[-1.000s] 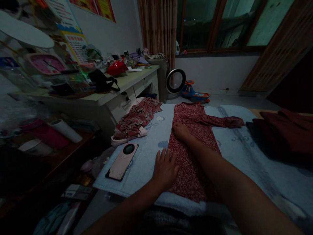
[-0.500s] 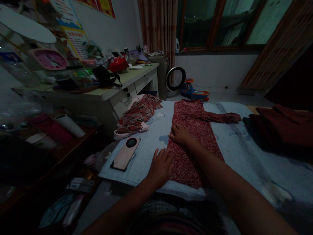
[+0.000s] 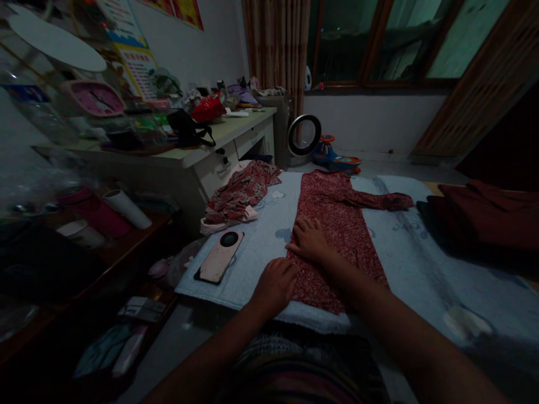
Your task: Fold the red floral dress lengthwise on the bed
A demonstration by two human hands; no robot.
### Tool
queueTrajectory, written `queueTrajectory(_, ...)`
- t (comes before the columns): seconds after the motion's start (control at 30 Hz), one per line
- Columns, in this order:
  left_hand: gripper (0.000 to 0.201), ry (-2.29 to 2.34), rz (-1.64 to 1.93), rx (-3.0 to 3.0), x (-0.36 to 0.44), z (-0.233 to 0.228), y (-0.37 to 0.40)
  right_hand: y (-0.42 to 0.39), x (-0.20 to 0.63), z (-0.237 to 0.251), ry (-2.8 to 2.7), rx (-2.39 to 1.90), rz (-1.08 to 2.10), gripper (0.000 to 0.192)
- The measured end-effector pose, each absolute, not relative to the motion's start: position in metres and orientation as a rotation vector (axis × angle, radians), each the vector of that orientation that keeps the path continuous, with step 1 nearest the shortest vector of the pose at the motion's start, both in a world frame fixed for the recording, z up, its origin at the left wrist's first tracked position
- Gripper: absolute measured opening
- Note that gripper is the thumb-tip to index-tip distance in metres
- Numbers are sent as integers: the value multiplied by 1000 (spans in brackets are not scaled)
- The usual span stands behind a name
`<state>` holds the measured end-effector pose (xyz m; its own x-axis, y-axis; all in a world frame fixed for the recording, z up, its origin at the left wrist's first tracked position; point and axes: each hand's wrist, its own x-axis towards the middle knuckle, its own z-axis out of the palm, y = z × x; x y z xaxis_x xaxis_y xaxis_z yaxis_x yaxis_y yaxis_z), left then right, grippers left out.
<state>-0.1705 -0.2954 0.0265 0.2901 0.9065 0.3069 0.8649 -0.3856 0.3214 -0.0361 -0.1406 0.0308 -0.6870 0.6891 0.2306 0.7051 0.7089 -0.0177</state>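
A dark red, speckled long-sleeved top [image 3: 320,199] lies spread on the bed, one sleeve stretched out to the right. My right hand [image 3: 310,240] rests flat on its left side, fingers spread near the edge. Lower down, my left hand [image 3: 275,283] has its fingers curled together at the top's left edge, near the hem; the fingertips are partly hidden. To the left of my hands lies a pink phone [image 3: 219,259] with a round black camera ring. Beyond it is a crumpled red patterned garment [image 3: 242,191].
A light blue sheet [image 3: 269,216] covers the bed. Folded dark red clothes [image 3: 492,219] are stacked at the right. A cluttered desk [image 3: 236,132] and a low shelf [image 3: 155,230] stand on the left. Past the bed are a round fan [image 3: 290,137] and a blue ride-on toy [image 3: 332,159].
My left hand's fingers have curled in at the top's edge, where they were stretched out before. My right hand has shifted slightly toward me along the same edge.
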Motion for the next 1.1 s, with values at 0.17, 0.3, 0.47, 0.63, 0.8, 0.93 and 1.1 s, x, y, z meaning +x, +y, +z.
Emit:
queueTrajectory(0.17,23,1623,698,2457,-172,24,-299,-162,-33,28,-2689,-1127,-92,74)
queueTrajectory(0.3,19,1596,832,2373,-174,26,-300,-175,-31,29,-2686,-1126,-94,74)
queueTrajectory(0.47,26,1669,1145,2034,-183,34,-281,-185,-30,31,-2675,-1162,-65,75)
queueTrajectory(0.63,36,1506,919,2059,-201,27,-248,-194,-31,34,-2700,-1209,-18,83)
queueTrajectory(0.8,30,1379,855,2128,-211,19,-239,-205,-30,34,-2691,-1201,8,90)
queueTrajectory(0.93,25,1364,822,2167,-213,21,-242,-212,-30,29,-2675,-1200,26,96)
queueTrajectory(1.1,24,1340,800,2213,-216,18,-244,-221,-28,25,-2682,-1218,61,104)
